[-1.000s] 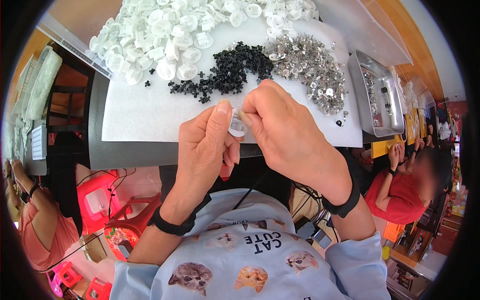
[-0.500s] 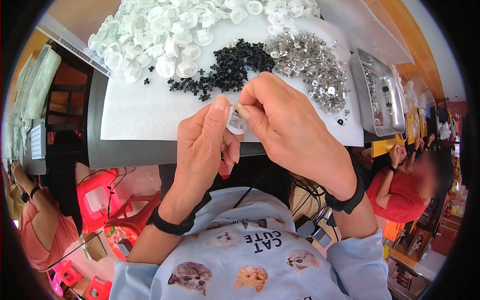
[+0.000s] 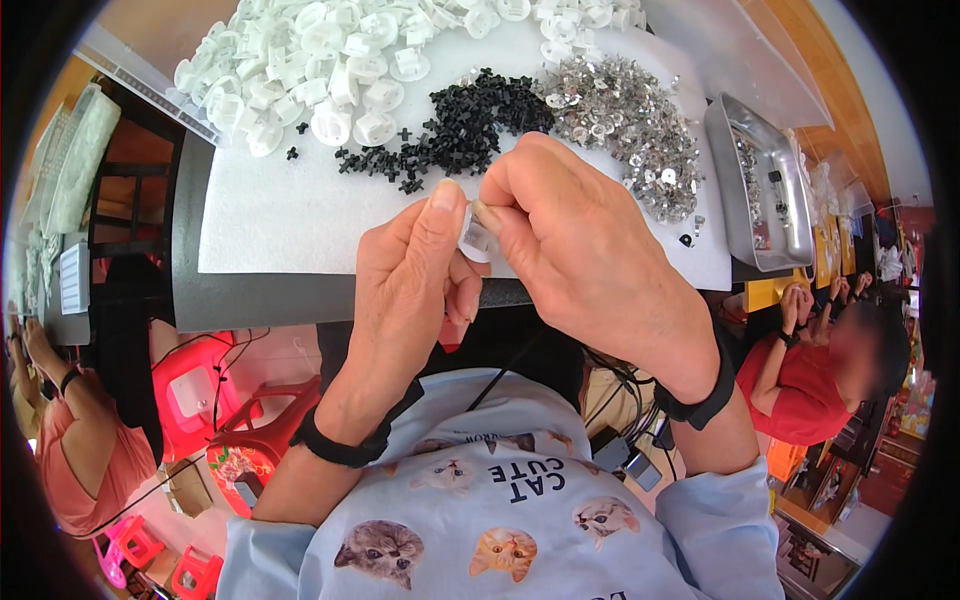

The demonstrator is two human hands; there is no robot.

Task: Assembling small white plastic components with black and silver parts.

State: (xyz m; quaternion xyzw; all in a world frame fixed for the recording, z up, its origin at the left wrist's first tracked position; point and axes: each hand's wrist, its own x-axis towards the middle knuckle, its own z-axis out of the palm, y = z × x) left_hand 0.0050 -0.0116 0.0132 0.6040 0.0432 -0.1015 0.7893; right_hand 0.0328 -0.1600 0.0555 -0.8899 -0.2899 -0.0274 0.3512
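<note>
Between my two hands, above the near edge of the white sheet, is a small round white plastic part [image 3: 477, 241]. My left hand [image 3: 410, 255] is closed and pinches its left side with thumb and fingers. My right hand [image 3: 575, 240] is closed too, thumb and forefinger pressed together at the part's upper right edge; whatever sits between those fingertips is hidden. Beyond my hands lie a heap of black cross-shaped pieces [image 3: 465, 125], a heap of small shiny metal pieces [image 3: 645, 135] to the right, and a large pile of similar white plastic parts [image 3: 300, 70] at the far left.
The white foam sheet [image 3: 270, 230] covers a dark table [image 3: 250, 304]. A metal tray [image 3: 735, 190] with small pieces stands at its right. Red plastic stools [image 3: 200, 385] are at lower left. A person in red [image 3: 800, 390] sits at right, another person's arm [image 3: 60, 390] shows at left.
Both hands stay at the white plastic part, which is turned slightly between my fingers. The dark spot seen near my right fingertips no longer shows. The view has shifted slightly.
</note>
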